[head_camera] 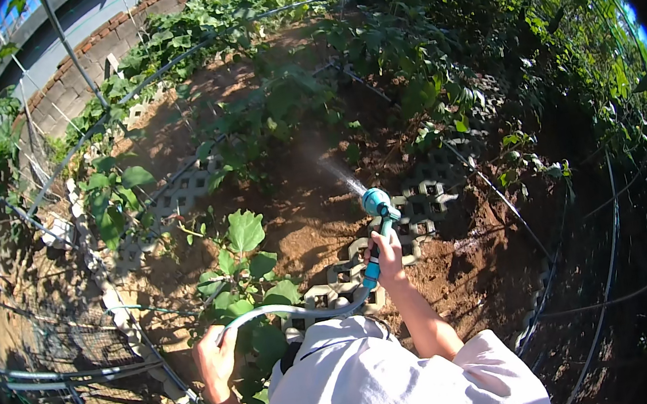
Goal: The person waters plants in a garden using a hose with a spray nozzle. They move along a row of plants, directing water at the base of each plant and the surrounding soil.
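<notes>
My right hand (388,255) grips the handle of a teal hose spray nozzle (377,203), fingers wrapped around it. A fine spray of water (344,177) leaves its head toward the upper left, over brown soil (308,227) and leafy plants. From the nozzle's lower end a pale garden hose (288,309) curves left to my left hand (215,355), which holds it between thumb and fingers. Close beside that hand grows a broad-leaved green plant (245,232). Part of the hose past my left hand is hidden.
Perforated paving blocks (420,206) form a path through the bed. Metal trellis poles (72,153) and a thin stake (495,182) cross the plot. Wire mesh (112,399) lies at lower left. Dense vines (570,54) hang at right, and a brick wall (58,103) stands behind.
</notes>
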`<state>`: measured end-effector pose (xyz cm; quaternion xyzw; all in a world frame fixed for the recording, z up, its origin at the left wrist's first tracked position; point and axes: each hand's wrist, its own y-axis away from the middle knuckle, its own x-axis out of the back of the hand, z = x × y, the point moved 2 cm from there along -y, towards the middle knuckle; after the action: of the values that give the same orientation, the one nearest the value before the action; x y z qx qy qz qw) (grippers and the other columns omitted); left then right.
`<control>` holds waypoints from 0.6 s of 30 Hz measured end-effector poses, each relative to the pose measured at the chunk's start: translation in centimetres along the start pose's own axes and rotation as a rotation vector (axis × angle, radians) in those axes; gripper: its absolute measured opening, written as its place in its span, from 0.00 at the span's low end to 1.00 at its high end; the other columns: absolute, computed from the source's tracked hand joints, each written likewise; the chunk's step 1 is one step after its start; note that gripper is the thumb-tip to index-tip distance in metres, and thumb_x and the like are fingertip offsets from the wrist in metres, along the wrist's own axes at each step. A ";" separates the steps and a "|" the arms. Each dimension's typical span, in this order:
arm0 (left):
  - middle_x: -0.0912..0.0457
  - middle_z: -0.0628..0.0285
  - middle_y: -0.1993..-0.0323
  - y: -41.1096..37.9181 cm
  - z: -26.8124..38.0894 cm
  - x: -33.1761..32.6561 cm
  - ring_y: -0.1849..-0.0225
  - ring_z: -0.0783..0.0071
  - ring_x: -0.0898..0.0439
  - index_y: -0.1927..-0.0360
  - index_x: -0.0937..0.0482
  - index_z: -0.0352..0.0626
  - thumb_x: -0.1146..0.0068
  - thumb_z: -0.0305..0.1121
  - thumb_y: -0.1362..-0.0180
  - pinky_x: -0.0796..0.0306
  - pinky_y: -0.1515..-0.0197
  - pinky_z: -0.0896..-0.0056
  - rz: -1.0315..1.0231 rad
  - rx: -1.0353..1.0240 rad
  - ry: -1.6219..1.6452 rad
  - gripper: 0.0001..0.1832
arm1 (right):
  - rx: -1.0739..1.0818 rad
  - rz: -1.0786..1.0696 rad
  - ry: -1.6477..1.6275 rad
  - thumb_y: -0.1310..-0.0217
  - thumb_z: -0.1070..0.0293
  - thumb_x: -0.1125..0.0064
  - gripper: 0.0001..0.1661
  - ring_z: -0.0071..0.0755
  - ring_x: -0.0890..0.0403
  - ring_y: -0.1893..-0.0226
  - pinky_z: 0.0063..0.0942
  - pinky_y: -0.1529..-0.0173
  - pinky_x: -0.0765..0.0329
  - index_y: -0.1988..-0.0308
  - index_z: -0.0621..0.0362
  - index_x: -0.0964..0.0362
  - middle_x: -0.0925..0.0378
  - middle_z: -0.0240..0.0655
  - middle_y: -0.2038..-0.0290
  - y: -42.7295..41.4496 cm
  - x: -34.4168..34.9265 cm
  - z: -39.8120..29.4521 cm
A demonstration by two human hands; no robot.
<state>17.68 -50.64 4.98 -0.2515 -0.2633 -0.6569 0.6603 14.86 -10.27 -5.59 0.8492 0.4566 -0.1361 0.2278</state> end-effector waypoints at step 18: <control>0.25 0.58 0.83 0.2 0.1 0.1 0.81 0.77 0.31 0.69 0.21 0.37 0.34 0.34 0.42 0.34 0.75 0.68 0.037 -0.014 0.017 0.11 | -0.056 -0.004 0.011 0.36 0.66 0.45 0.11 0.27 0.26 0.80 0.27 0.78 0.26 0.58 0.54 0.39 0.32 0.32 0.73 -0.5 -0.7 0.1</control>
<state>17.90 -50.65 5.16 -0.2554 -0.2485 -0.6486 0.6726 14.09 -10.61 -5.52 0.8422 0.4633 -0.1189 0.2487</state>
